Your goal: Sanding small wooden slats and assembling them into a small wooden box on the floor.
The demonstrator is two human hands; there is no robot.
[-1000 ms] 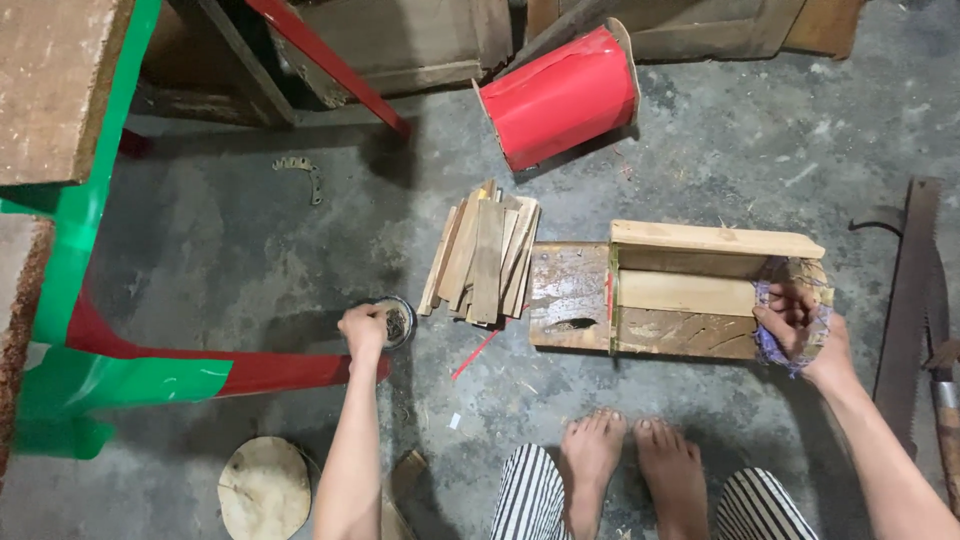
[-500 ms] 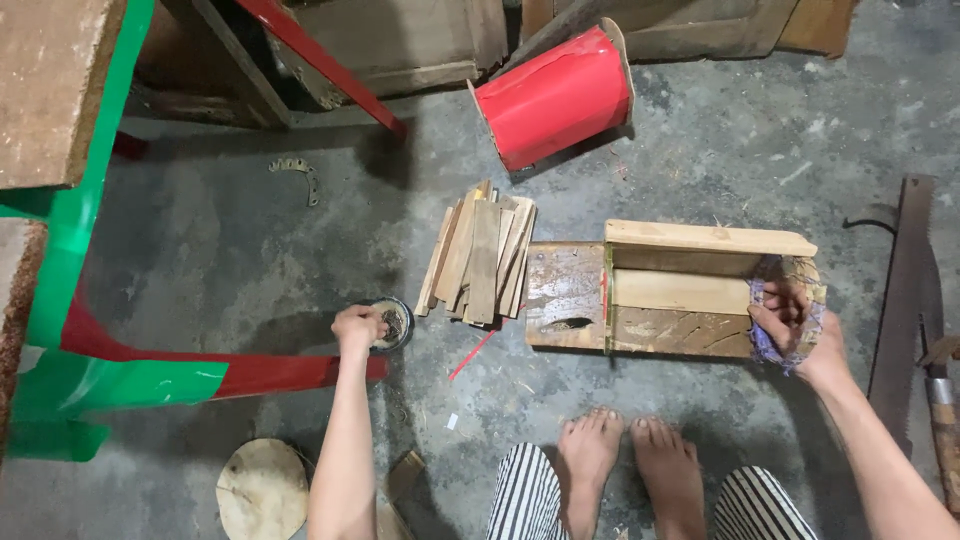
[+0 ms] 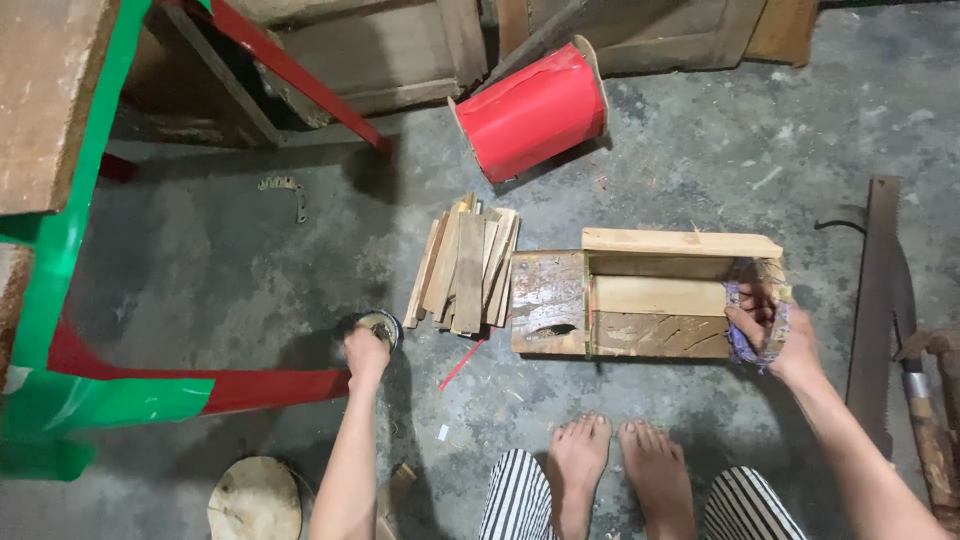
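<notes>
Single head-worn view, looking almost straight down from above a seated or crouching body onto a grey concrete floor (image 3: 700,150). Near enough to take in both forearms at full reach: left hand (image 3: 366,352) low and left of centre, right hand (image 3: 772,335) at right. Bare feet (image 3: 620,460) and striped trouser legs (image 3: 520,505) at the bottom edge, marking the wearer's own position. Top of frame facing away from the body, toward a red spool (image 3: 530,110) and wooden boards (image 3: 400,60). Green-and-red frame (image 3: 60,250) cut off at the left edge, saw (image 3: 880,290) at the right. No second view, so no shared area.
</notes>
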